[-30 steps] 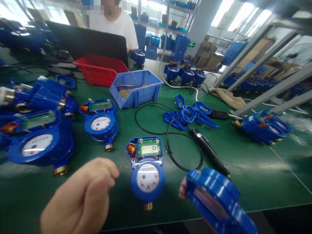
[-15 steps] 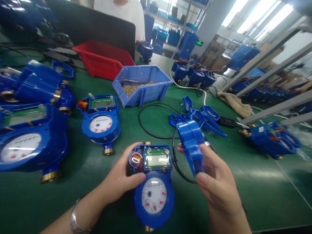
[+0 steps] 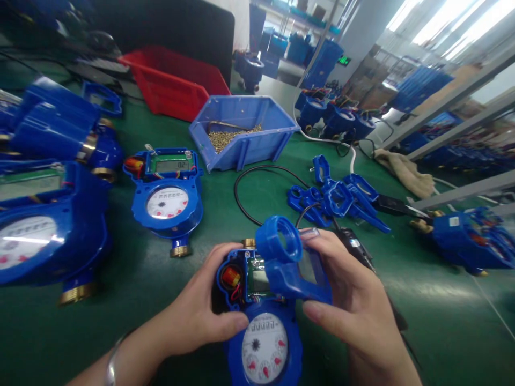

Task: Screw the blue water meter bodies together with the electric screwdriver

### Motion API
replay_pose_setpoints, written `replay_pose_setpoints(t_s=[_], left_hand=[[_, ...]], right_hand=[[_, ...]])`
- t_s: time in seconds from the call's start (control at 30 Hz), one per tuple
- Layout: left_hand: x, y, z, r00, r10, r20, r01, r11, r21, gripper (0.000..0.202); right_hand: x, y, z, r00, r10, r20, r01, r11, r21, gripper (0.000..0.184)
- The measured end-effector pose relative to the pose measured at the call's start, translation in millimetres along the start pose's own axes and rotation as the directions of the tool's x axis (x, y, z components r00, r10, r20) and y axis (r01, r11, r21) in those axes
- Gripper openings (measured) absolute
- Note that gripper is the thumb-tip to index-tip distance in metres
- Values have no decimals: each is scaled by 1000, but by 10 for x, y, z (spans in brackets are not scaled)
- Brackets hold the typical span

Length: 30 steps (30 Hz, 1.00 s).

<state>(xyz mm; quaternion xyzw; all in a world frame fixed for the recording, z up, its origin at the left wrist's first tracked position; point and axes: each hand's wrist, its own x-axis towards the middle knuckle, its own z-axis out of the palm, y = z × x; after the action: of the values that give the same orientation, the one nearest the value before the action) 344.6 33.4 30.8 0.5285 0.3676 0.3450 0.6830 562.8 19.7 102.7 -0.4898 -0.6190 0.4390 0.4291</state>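
Observation:
A blue water meter (image 3: 263, 343) with a white dial lies on the green table right in front of me. My left hand (image 3: 201, 311) grips its left side, beside the open electronics bay with a red part and wires. My right hand (image 3: 350, 300) holds a blue plastic cover (image 3: 287, 262) tilted over the meter's display board, partly hiding it. The cover's round opening faces up and away from me.
Another open meter (image 3: 167, 198) lies to the left, with larger meters (image 3: 44, 236) beyond it. A blue bin of brass screws (image 3: 241, 128) and a red bin (image 3: 177, 86) stand behind. Loose blue covers (image 3: 333, 195), a black cable (image 3: 249, 185) and a powered screwdriver (image 3: 354, 246) lie right.
My right hand has brought the blue cover from beside the meter to over its display board, and turned it round. My left hand keeps its grip on the meter.

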Motion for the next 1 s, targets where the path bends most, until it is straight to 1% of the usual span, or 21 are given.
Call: replay_pose_setpoints(t_s=[0.07,0.17,0.23,0.3,0.43,0.53,0.67,0.8,0.9,1.0], left_hand=[[6,-10,-8,1000,19,-4,-19,1000,3,78],[5,-29,-29,999,28,16,-28,999,28,79],[5,-37,-43,999,31,43,-33,999,35,79],[10,-41,-53,997,33,62,-36,999,34,80],[19,-51,-56,998,39,54,-40,999,20,83],[17,-59,-55,998,38,54,-38,999,-12,83],[24,-62,-63,997,30,67,-26,997,-68,90],[43,-78,-76,998,34,58,-31,998,-58,99],[44,-87,-70,997,39,60,-36,998,-57,99],[27,-67,-28,997,48,53,-42,994,-103,95]], right_hand=[[22,-17,7,995,-34,94,48,987,-153,57],[63,-64,43,976,-60,211,131,932,-338,62],[92,-102,74,961,-74,268,184,891,-414,63],[114,-137,97,951,-74,301,209,872,-444,61],[131,-174,113,948,-64,312,208,865,-455,58],[131,-172,113,945,-43,323,198,864,-464,60],[120,-155,101,942,24,336,159,848,-506,62],[103,-140,75,932,88,352,125,834,-538,66],[99,-134,85,931,121,344,99,824,-558,70],[96,-123,105,938,113,329,101,816,-569,67]])
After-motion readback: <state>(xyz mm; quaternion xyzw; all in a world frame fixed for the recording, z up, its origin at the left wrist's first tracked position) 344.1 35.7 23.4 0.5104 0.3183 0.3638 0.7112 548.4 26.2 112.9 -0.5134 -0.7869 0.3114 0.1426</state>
